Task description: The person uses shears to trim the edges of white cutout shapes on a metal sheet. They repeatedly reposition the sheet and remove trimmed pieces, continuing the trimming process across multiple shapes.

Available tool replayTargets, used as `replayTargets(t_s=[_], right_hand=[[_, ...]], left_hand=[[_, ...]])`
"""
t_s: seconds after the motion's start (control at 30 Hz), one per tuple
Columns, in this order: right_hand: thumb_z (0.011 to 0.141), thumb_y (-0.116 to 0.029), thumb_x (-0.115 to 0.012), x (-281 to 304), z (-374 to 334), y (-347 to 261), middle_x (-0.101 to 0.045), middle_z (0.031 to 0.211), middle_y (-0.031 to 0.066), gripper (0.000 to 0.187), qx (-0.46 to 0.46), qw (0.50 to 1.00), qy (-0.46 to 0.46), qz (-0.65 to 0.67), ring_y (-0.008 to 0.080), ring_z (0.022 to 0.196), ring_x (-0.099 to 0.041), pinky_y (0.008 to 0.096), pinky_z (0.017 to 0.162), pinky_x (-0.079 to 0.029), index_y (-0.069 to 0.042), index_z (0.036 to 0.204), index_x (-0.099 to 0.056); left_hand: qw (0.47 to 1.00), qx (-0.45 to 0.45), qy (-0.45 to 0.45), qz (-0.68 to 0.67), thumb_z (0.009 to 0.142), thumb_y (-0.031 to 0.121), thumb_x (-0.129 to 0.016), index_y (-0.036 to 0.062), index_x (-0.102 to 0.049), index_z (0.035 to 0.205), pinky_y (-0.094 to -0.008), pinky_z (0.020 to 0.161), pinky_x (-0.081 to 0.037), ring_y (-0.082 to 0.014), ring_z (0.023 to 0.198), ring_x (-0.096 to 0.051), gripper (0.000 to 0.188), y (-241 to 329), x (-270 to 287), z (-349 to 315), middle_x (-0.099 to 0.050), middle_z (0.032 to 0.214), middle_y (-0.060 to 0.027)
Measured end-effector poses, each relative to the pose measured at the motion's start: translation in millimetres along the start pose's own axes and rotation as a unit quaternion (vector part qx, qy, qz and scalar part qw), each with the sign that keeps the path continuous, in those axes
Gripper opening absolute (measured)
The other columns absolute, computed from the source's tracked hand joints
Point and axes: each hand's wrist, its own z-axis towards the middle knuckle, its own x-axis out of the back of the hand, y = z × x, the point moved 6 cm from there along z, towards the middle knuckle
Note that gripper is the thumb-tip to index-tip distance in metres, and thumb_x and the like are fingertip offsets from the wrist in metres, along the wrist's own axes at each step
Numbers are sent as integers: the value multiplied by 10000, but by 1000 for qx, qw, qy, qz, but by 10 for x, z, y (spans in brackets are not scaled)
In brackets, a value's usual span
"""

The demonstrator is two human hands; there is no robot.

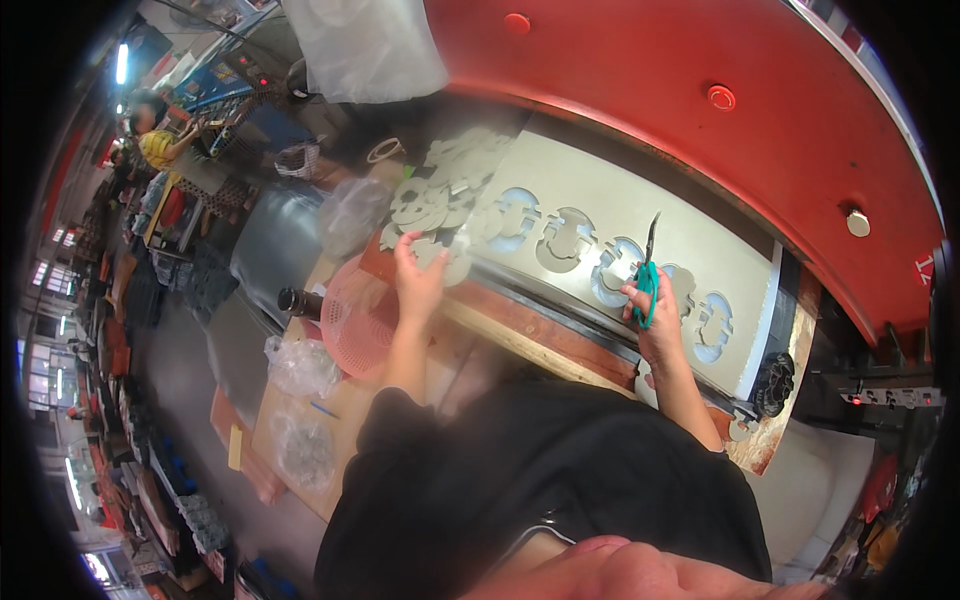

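Note:
My right hand [645, 305] is closed round scissors [648, 290] with green handles, their dark blades pointing up over the sheet. Under them lies a large flat grey-beige sheet [580, 180] with a row of rounded cut-outs [568, 240], some showing pale blue beneath. At the sheet's left end, my left hand [420, 280] has thumb and forefinger about a flat grey cut-out piece [456, 264], partly hidden by the fingers. Just beyond that hand is a loose heap of similar grey pieces [435, 200].
A red machine body [640, 60] with round buttons arches over the far side. To the left are a pink perforated basket [355, 320], clear plastic bags [303, 365] and a dark cylinder [298, 303]. A black coiled item [773, 383] lies right. Another person [160, 148] is far left.

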Motion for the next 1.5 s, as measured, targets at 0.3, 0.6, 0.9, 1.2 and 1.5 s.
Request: replayTargets(t_s=[0.3,0.6,0.9,1.2,1.5], right_hand=[[750,-49,-669,-164,-13,-69,-603,912,92,476,203,932,-42,-298,217,763,-586,335,629,-477,-42,1187,-482],[702,-45,-623,-1105,-63,-41,-610,903,108,348,466,613,-136,-624,267,873,-602,377,766,-475,-50,1044,-560],[724,-90,-608,-1172,294,-81,-624,796,119,318,347,626,-222,-662,330,739,-616,436,632,-486,-66,1032,-529],[783,11,-615,-767,909,-315,-543,833,66,388,7,954,-257,-154,186,791,-601,313,752,-501,-61,1118,-432],[789,-18,-612,-630,1006,-262,-590,813,95,371,-40,980,-192,-13,187,759,-608,289,703,-483,-80,1118,-451]], left_hand=[[996,6,54,74,821,128,-690,-9,-572,1124,-333,867,-458,-237,964,-596,353,-303,83,852,-615,1083,-130],[777,-244,226,535,783,349,-706,32,-525,1245,-440,985,-389,-384,1158,-495,589,217,-164,578,-552,1188,-234],[939,-203,-59,270,802,135,-689,-14,-630,765,-340,678,-487,-273,738,-596,164,-86,-571,-409,-608,790,-116],[844,-371,-107,372,646,275,-806,26,-557,1008,-473,865,-400,-325,1042,-511,504,508,-1500,-537,-536,1104,-130],[923,322,-149,-146,837,378,-687,80,-487,1105,-337,676,-474,-195,843,-568,448,-68,-1829,-474,-532,1102,-74]])
